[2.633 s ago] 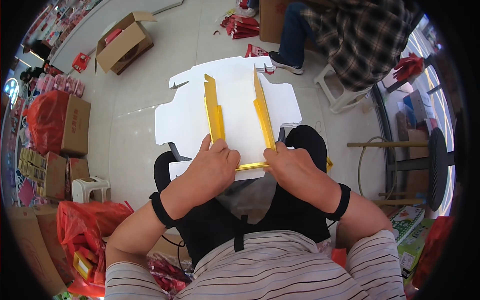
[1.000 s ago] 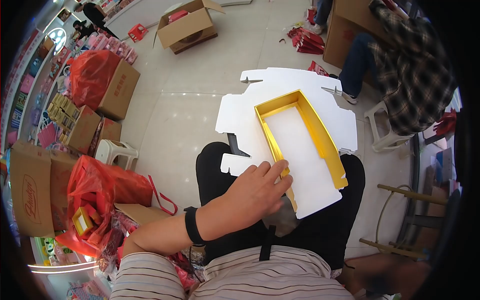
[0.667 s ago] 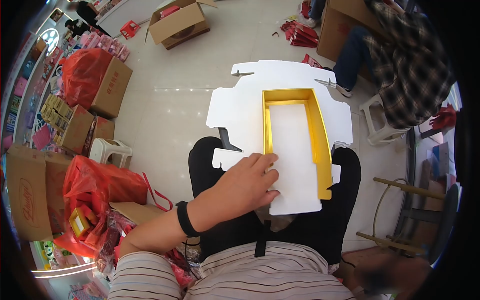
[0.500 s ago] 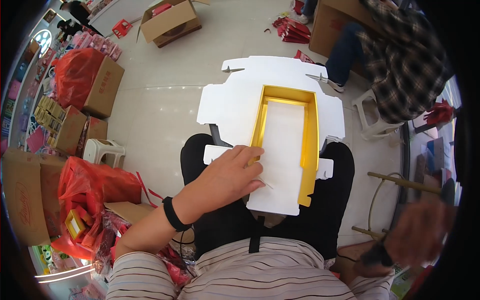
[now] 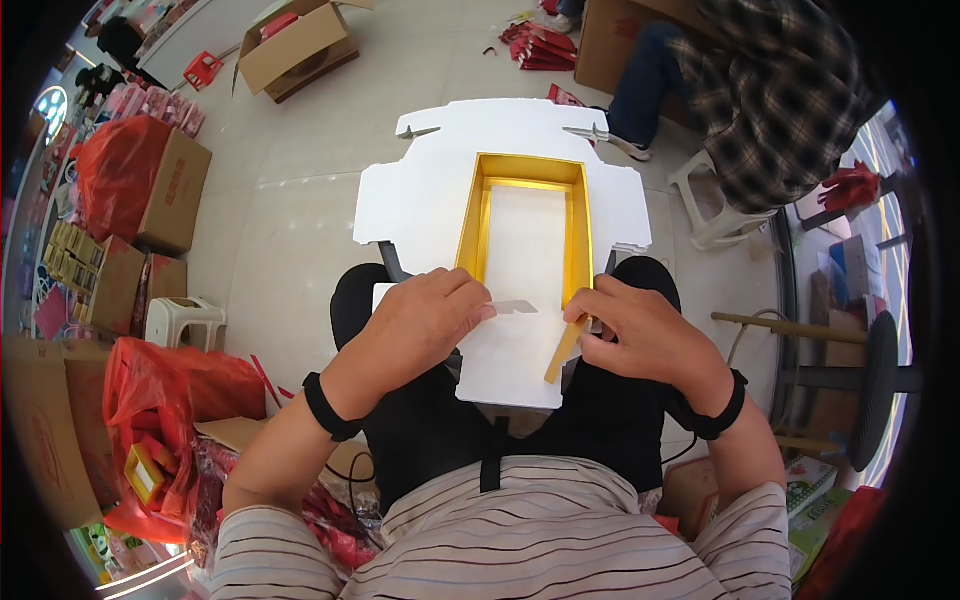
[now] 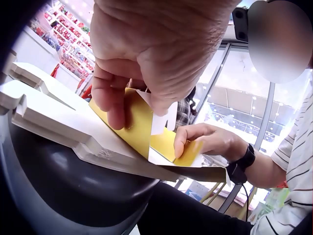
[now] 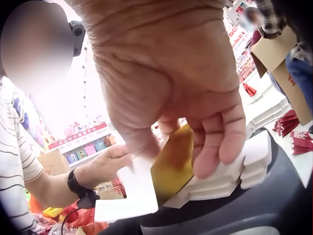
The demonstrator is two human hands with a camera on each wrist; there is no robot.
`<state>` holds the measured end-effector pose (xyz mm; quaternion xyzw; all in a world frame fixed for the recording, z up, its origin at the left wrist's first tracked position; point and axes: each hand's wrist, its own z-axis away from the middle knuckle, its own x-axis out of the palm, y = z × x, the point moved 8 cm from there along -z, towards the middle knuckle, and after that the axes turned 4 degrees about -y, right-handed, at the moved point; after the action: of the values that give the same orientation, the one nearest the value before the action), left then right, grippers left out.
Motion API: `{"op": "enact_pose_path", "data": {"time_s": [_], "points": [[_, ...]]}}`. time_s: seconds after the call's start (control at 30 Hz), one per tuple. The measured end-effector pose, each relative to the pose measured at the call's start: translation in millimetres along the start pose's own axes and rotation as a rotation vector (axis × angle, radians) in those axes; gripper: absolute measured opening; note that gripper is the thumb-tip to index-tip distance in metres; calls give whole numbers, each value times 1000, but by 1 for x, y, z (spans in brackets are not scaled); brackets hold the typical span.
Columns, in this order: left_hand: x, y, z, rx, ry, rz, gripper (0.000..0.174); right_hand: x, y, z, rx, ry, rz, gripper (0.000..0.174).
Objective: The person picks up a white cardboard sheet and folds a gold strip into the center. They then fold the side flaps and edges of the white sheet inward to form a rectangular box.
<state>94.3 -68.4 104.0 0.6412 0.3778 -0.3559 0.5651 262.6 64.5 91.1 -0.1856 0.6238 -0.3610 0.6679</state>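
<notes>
A gold-walled frame (image 5: pixel 530 170), its walls standing on three sides, lies on a stack of flat white card sheets (image 5: pixel 400 215) over the lap. The left hand (image 5: pixel 425 320) pinches the left wall near its lower end, with a small pale flap beside the thumb. In the left wrist view the left fingers (image 6: pixel 116 110) lie on the outer gold face and the thumb is on the inner side. The right hand (image 5: pixel 645 330) pinches the right wall's lower part, where a gold strip (image 5: pixel 565 352) angles inward. In the right wrist view that gold wall (image 7: pixel 173 164) sits between right thumb and fingers.
A seated person in a checked shirt (image 5: pixel 770 100) is at the upper right on a white stool (image 5: pixel 705 210). An opened carton (image 5: pixel 300 55) stands on the floor ahead. Red bags (image 5: pixel 180 385), cartons (image 5: pixel 175 195) and another white stool (image 5: pixel 185 318) are at left.
The right hand has come in from the lower right and now grips the right wall. The left hand stays on the left wall. The view has swung right, so the frame appears further left.
</notes>
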Motion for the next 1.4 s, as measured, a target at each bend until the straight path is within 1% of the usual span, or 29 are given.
{"op": "enact_pose_path", "data": {"time_s": [0.1, 0.2, 0.3, 0.4, 0.5, 0.6, 0.7, 0.8, 0.83, 0.87, 0.9, 0.93, 1.03, 1.07, 1.1, 1.13, 1.2, 1.23, 1.3, 1.33, 1.4], "points": [[2, -3, -6, -69, 51, 5, 20, -2, 3, -11, -18, 149, 30, 14], [-3, -15, -7, -306, 147, 181, 23, -10, 8, -18, 65, 275, -101, 15], [-6, -19, -9, -303, 231, 327, 27, -6, 9, -23, 84, 313, -96, 17], [-5, -10, -14, -237, 212, 215, 25, -3, 6, -27, 23, 338, -74, 16], [6, -10, -19, -217, 164, 114, 22, 0, 6, -28, 5, 345, -28, 15], [9, -5, -23, -226, 118, -21, 20, -2, 5, -27, 36, 321, -7, 14], [11, -3, -26, -111, 34, -91, 18, 0, 6, -27, 56, 309, -32, 14], [15, -7, -28, -129, -51, -216, 18, 5, 11, -27, -31, 355, 39, 14], [18, -7, -29, -122, -73, -249, 18, 4, 9, -28, -4, 327, 17, 14], [17, -10, -35, -154, -58, -230, 20, -2, 8, -28, 1, 317, 8, 14], [19, -11, -33, -198, -66, -202, 24, 2, 8, -27, 15, 294, -23, 14], [16, -7, -32, -193, -48, -204, 32, 2, 9, -28, 21, 283, -24, 14], [17, -1, -32, -61, -95, -210, 31, 4, 13, -26, 29, 262, -55, 15], [18, -3, -30, -57, -93, -192, 24, 4, 13, -26, 13, 267, -80, 15], [17, -4, -32, -52, -100, -198, 23, 3, 13, -27, -6, 273, -102, 15], [15, -4, -34, -46, -104, -208, 22, 3, 15, -28, -24, 212, -197, 17], [20, -4, -31, -47, -111, -201, 19, 2, 15, -25, 30, 77, -294, 22], [20, -4, -30, -32, -111, -205, 22, 1, 15, -24, 56, 10, -341, 25], [20, -4, -29, -4, -121, -209, 29, -1, 20, -22, 4, -6, -354, 30], [19, -4, -29, -9, -98, -215, 27, 2, 22, -21, -18, -17, -366, 33], [18, -3, -29, -20, -55, -220, 24, 3, 20, -21, -70, 131, -196, 31]]}}
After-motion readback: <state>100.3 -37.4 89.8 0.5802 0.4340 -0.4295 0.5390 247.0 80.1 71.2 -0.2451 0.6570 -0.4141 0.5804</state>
